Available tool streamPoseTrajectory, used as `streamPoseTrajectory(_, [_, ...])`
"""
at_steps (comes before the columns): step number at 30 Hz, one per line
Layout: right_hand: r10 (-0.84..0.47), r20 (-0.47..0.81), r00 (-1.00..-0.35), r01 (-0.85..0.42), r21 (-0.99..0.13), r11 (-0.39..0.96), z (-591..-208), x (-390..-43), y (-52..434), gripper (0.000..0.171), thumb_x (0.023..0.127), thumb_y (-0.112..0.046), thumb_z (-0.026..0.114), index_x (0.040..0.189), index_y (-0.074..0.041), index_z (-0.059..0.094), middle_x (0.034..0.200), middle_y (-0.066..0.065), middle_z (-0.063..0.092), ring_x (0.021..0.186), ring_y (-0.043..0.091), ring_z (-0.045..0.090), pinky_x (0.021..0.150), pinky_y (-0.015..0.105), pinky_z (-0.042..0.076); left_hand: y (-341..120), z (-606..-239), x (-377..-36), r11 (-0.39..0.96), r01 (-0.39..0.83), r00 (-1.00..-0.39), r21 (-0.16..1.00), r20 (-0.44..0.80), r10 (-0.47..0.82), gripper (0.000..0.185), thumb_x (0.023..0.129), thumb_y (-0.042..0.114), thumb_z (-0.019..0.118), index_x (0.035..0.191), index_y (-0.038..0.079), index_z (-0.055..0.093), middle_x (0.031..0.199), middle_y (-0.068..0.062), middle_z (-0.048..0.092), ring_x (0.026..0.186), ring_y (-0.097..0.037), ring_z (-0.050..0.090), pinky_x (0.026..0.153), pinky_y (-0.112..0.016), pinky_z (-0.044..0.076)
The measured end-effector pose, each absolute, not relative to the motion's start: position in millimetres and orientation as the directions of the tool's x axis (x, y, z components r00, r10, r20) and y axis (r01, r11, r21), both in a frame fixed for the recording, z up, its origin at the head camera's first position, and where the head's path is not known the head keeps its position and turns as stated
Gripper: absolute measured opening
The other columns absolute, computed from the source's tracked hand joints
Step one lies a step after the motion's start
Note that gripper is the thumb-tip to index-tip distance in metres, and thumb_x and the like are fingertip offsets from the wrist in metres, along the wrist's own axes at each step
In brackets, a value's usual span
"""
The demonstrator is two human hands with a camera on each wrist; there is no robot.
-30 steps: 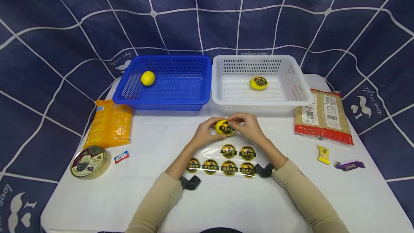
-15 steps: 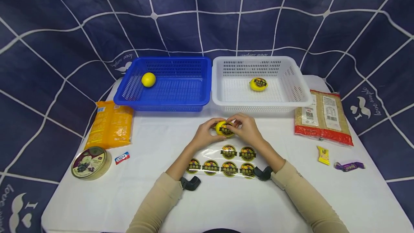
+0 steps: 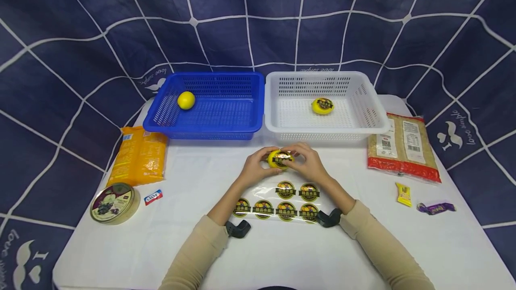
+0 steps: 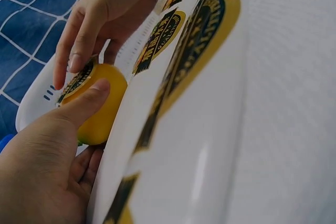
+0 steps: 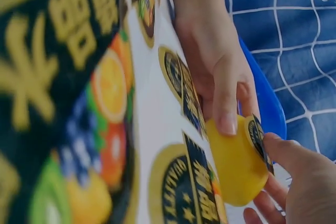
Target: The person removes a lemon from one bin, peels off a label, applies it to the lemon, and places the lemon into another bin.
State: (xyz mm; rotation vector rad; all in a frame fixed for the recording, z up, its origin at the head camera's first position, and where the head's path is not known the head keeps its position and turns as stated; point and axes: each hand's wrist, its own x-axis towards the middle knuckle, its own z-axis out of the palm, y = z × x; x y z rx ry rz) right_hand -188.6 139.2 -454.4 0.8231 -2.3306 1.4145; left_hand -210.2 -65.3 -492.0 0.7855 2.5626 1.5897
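Observation:
My left hand [image 3: 257, 164] holds a yellow lemon [image 5: 233, 156] over the table, thumb on the near side. On the lemon is a round black-and-gold fruit sticker [image 5: 257, 137], its ribbon edge standing off the skin in the right wrist view. My right hand [image 3: 308, 164] is at the lemon's right side, its thumb pressing on the sticker and its fingers curled round behind. Just below both hands lies a clear sticker sheet [image 3: 258, 187] with several more fruit stickers.
A blue basket [image 3: 201, 129] holds one plain lemon [image 3: 186, 100]; a white basket [image 3: 326, 129] holds a stickered lemon [image 3: 322, 106]. An orange packet [image 3: 137, 158], a round tin [image 3: 114, 202], a grain bag [image 3: 403, 147] and wrapped sweets [image 3: 404, 194] lie at the sides.
My right fingers have shifted across the sticker, the thumb now pressing its right side. The left hand keeps its hold on the lemon. The head view has tilted slightly.

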Motion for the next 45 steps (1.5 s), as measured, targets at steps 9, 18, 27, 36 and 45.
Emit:
streamPoseTrajectory(9, [-0.34, 0.552, -0.761, -0.646, -0.688, 0.33, -448, -182, 135, 0.033, 0.071, 0.004, 0.076, 0.102, 0.005, 0.065, 0.105, 0.02, 0.06, 0.096, 0.033, 0.051, 0.075, 0.048, 0.051, -65, -494, -211, 0.357, 0.404, -0.879, 0.842, 0.25, 0.406, 0.065, 0.067, 0.027, 0.083, 0.125, 0.023, 0.055, 0.118, 0.004, 0.06, 0.091, -0.01, 0.06, 0.085, -0.025, 0.049])
streamPoseTrajectory(18, [-0.349, 0.553, -0.756, -0.65, -0.696, 0.305, -451, -181, 136, 0.036, 0.069, 0.004, 0.077, 0.103, 0.005, 0.064, 0.105, 0.02, 0.06, 0.098, 0.033, 0.054, 0.078, 0.039, 0.053, -66, -496, -210, 0.344, 0.427, -0.868, 0.836, 0.273, 0.414, 0.067, 0.066, 0.024, 0.084, 0.126, 0.02, 0.054, 0.121, 0.004, 0.058, 0.091, -0.009, 0.059, 0.084, -0.022, 0.049])
streamPoseTrajectory(27, [-0.336, 0.518, -0.787, -0.609, -0.738, 0.29, -455, -180, 138, 0.04, 0.069, 0.004, 0.078, 0.106, 0.006, 0.062, 0.108, 0.02, 0.059, 0.101, 0.033, 0.055, 0.084, 0.038, 0.052, -64, -497, -210, 0.354, 0.424, -0.872, 0.834, 0.271, 0.407, 0.067, 0.066, 0.025, 0.084, 0.126, 0.018, 0.054, 0.121, 0.001, 0.058, 0.089, -0.01, 0.06, 0.084, -0.022, 0.049])
streamPoseTrajectory(36, [-0.339, 0.442, -0.83, -0.525, -0.825, 0.21, -470, -187, 141, 0.041, 0.075, 0.0, 0.074, 0.114, 0.002, 0.06, 0.115, 0.014, 0.059, 0.105, 0.028, 0.057, 0.085, 0.033, 0.052, -64, -497, -211, 0.345, 0.422, -0.873, 0.838, 0.274, 0.403, 0.068, 0.067, 0.024, 0.084, 0.127, 0.017, 0.053, 0.121, 0.0, 0.058, 0.094, -0.01, 0.059, 0.084, -0.02, 0.049])
streamPoseTrajectory(45, [-0.348, 0.365, -0.863, -0.421, -0.902, 0.099, -469, -187, 142, 0.043, 0.079, 0.002, 0.07, 0.12, 0.007, 0.055, 0.119, 0.018, 0.056, 0.104, 0.029, 0.058, 0.086, 0.036, 0.051, -63, -462, -195, 0.29, 0.401, -0.877, 0.869, 0.272, 0.397, 0.062, 0.069, 0.006, 0.08, 0.125, 0.003, 0.054, 0.118, -0.013, 0.06, 0.098, -0.024, 0.06, 0.085, -0.033, 0.051])
